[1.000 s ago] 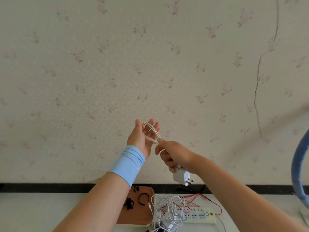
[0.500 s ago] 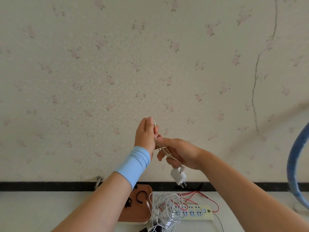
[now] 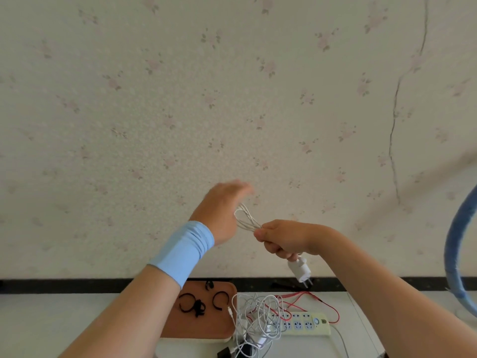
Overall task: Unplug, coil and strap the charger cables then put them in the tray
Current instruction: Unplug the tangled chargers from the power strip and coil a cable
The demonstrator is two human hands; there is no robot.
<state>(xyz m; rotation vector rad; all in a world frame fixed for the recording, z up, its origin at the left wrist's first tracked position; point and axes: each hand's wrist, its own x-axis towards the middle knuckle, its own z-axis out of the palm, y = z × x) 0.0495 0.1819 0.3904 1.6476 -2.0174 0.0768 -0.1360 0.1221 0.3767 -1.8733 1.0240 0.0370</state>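
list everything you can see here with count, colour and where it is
coiled cable: one, white, between the hands
charger plug: one, white, hanging below the right hand
tray: one, brown, on the table
straps: several, black, on the tray
loose cables: a tangle, white, right of the tray
red cable: one, red, by the power strip
power strip: one, pale yellow, right of the tangle
table: one, white, against the wall
hoop: one, blue, right edge
wristband: one, light blue, left wrist
left hand: blurred, fingers extended, beside the coil
right hand: grips the coil
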